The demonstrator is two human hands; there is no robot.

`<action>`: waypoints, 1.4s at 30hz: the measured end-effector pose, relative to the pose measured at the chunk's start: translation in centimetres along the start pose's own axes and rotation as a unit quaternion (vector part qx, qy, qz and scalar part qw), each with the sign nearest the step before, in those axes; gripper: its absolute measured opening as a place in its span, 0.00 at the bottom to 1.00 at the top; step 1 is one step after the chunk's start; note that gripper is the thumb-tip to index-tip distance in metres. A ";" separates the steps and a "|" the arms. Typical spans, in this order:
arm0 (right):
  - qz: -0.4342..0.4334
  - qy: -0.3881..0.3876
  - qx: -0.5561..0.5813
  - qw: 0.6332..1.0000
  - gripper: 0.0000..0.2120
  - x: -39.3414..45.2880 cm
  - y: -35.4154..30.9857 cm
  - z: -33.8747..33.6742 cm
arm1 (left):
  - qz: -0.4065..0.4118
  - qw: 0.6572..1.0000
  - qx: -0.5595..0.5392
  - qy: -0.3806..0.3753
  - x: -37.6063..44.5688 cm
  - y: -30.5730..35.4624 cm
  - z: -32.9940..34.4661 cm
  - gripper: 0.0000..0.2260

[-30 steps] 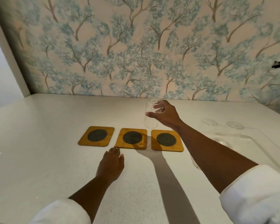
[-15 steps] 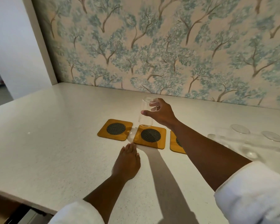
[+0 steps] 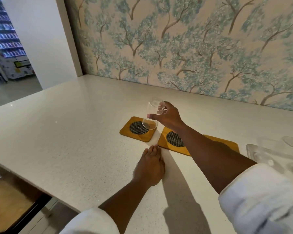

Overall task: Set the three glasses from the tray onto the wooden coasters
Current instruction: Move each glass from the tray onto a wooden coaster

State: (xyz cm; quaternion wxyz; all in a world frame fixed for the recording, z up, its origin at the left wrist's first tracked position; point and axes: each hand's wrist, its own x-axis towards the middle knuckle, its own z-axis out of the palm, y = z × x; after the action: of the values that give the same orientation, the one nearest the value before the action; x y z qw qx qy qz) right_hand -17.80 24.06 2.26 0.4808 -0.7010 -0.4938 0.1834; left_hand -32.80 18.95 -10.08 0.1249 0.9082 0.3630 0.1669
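Note:
My right hand [image 3: 167, 117] grips a clear glass [image 3: 150, 115], tilted, its base just above the left wooden coaster [image 3: 125, 132]. The middle coaster [image 3: 164, 141] lies to its right, partly under my forearm. Only a strip of the right coaster [image 3: 226, 144] shows behind my arm. My left hand [image 3: 150, 166] rests flat on the white counter, in front of the gap between the left and middle coasters, holding nothing. A clear tray [image 3: 254, 152] sits at the far right with two more glasses [image 3: 292, 142] on it, mostly cut off.
The white counter [image 3: 66, 141] ends at a near edge on the left, with a wooden surface [image 3: 8, 198] below. Tree-patterned wallpaper [image 3: 193, 48] backs the counter. A doorway at far left opens onto shelves [image 3: 7, 36].
My right hand has carried the glass leftwards, from behind the right coaster to above the left one. The view has swung left. My left hand has stayed put.

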 end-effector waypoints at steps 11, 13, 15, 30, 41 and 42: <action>-0.004 -0.030 -0.020 0.999 0.36 2.5 0.7 4.6 | -0.011 0.999 0.031 -0.006 0.2 -0.1 0.0 0.24; -0.005 -0.034 -0.026 0.999 0.36 2.8 0.8 5.3 | -0.010 0.999 0.033 -0.007 0.2 -0.2 0.0 0.24; -0.004 -0.042 -0.035 0.999 0.36 3.1 0.9 5.9 | -0.013 1.000 0.024 -0.010 0.2 -0.4 -0.1 0.24; 0.006 -0.054 -0.057 0.997 0.35 3.7 1.9 7.7 | -0.016 1.000 0.001 -0.021 0.4 -0.5 0.4 0.24; 0.012 -0.013 -0.031 0.999 0.39 2.4 1.4 4.0 | -0.004 1.000 0.000 -0.005 0.2 -0.4 0.0 0.24; 0.012 -0.004 -0.032 0.999 0.39 2.1 1.4 3.3 | -0.008 1.000 -0.008 -0.004 0.2 -0.3 0.0 0.24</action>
State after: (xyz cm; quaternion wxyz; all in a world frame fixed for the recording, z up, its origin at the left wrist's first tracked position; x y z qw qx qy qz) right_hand -18.58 27.47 -0.01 0.4539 -0.7212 -0.4926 0.1767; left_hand -32.88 19.29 -10.16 0.1350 0.9050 0.3681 0.1649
